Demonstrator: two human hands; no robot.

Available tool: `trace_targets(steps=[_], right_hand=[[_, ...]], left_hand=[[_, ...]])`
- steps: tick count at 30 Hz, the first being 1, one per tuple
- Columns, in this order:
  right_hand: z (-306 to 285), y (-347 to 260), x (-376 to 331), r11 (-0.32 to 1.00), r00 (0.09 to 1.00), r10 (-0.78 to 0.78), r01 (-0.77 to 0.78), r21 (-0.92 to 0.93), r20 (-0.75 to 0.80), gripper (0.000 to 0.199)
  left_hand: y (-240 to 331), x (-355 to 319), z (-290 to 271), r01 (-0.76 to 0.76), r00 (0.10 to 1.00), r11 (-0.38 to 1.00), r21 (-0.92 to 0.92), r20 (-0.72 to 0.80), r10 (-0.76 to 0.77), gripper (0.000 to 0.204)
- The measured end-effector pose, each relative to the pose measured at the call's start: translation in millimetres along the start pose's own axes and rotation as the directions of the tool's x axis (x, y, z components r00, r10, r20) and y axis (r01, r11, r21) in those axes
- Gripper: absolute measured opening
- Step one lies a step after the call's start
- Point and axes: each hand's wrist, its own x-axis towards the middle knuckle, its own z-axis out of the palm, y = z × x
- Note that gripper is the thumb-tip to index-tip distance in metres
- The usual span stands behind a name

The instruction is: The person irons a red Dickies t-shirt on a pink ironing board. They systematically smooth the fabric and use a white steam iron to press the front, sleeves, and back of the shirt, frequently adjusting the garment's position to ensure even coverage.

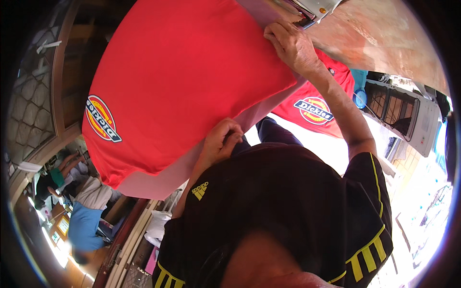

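Observation:
A red shirt (192, 62) lies spread over a flat pink board (165, 180), which shows along the shirt's near edge. It has a round yellow-and-white emblem (102, 120) at its left. My left hand (222, 139) is closed, fingers curled at the near edge of the cloth. Farther up and to the right, my right hand (290, 45) pinches the cloth near its far right edge; its fingertips are partly hidden. Beneath my right forearm, a second red cloth piece (331, 89) with a matching emblem hangs beyond the board.
A white machine part (319, 8) stands just past my right hand, beside a brownish mottled surface (379, 36). At the right is a white-framed appliance (408, 113) near a blue container (359, 91). Other people, one in a blue top (86, 225), are at the lower left.

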Motion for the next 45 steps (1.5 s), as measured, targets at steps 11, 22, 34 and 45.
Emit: trace_targets(steps=[11, 22, 34, 45], right_hand=[[20, 21, -2, 0.913, 0.971, -0.239, 0.227, -0.338, 0.005, 0.011], [-2, -125, -123, 0.662, 0.874, -0.023, -0.351, 0.662, 0.486, 0.01], [116, -232, -215, 0.874, 0.495, -0.34, -0.147, 0.463, 0.799, 0.025], [147, -328, -48, 0.689, 0.642, -0.712, 0.557, 0.464, 0.286, 0.049]], left_hand=[[-7, -43, 14, -0.061, 0.994, 0.994, 0.096, -0.083, 0.069, 0.002], [-147, -195, 26, 0.447, 0.873, 0.893, 0.039, -0.235, -0.427, 0.009], [-159, -270, 8, 0.518, 0.542, 0.782, 0.348, -0.84, 0.015, 0.032], [-81, -251, -152, 0.489, 0.183, 0.758, 0.431, -0.901, 0.394, 0.015]])
